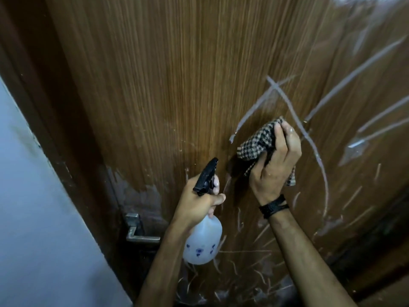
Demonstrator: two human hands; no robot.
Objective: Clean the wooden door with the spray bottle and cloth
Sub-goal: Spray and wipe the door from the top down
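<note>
Two hands up vs. the wooden door [168, 89]. Left hand [199, 200] curled round the neck of the spray bottle [202, 240], white body hanging below the fist, black trigger head [207, 177] pointing up toward the door, finger over the trigger. Right hand [276, 165] grips the bunched checked cloth [257, 144], pressed to the door approx. mid-panel, just right of the bottle. Black band [273, 206] on right wrist. Pale streaks [294, 114] cross the wood w/ more scratchy marks lower down. Metal handle [138, 231] at lower left, beside the dark frame [51, 120]; pale wall [33, 218] left of that.
</note>
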